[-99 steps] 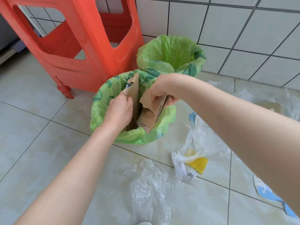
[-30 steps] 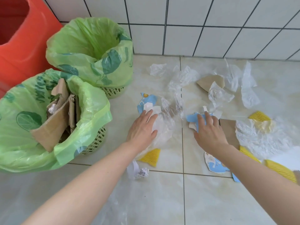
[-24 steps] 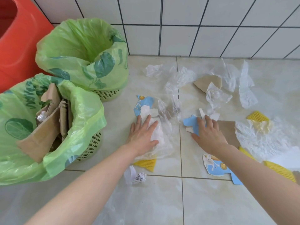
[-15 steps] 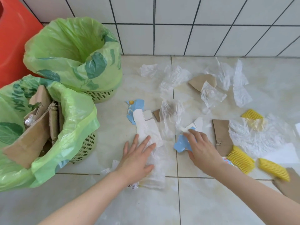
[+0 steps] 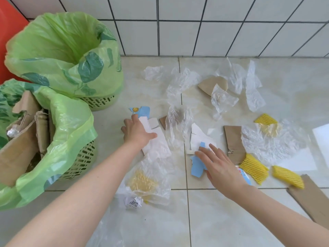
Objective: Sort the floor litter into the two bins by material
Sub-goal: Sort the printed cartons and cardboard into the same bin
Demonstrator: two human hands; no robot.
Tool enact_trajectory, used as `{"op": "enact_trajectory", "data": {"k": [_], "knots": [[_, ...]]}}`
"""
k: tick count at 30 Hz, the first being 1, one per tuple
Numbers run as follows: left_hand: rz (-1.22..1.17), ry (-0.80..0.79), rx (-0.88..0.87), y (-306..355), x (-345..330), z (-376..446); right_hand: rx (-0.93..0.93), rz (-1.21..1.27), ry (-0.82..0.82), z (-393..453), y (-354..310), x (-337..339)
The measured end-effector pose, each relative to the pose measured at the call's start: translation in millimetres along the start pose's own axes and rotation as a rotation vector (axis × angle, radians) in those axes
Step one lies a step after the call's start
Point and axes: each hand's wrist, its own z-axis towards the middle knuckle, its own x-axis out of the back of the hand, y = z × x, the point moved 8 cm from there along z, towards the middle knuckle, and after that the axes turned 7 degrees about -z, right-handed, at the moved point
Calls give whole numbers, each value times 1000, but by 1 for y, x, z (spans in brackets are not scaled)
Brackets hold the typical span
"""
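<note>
Fingers (image 5: pixel 204 150) of both hands lie straight, gripping nothing: left hand (image 5: pixel 137 132) presses white card (image 5: pixel 156 145), right hand (image 5: pixel 220 166) blue card (image 5: pixel 196 169), frame centre; light, stiff, flat scraps, probably best lifted by an edge.

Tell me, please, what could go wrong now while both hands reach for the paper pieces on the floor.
1. The left hand lies on white card beside clear film; it may grab both, mixing materials.
2. The near bin is packed with cardboard above its rim; more pieces may slide out.
3. The right hand covers small blue scraps; some may stay behind.
</note>
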Motion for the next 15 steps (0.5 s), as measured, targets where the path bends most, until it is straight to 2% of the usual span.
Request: {"op": "enact_trajectory", "data": {"k": [3,5,10,13,15], "knots": [[99,-68,58,-1,-18,-4,-19,70,17,-1,1,0],[63,-72,54,1,-25,-6,-49,95,24,0,1,4],[-312,-52,68,-2,-24,-16,-137,184,-6,0,1,11],[-599,-126,163,-14,-27,-19,-91,282,-43,-5,-4,9],[-705,-185,193,-17,-29,-19,-71,268,-63,-8,-8,10]]}}
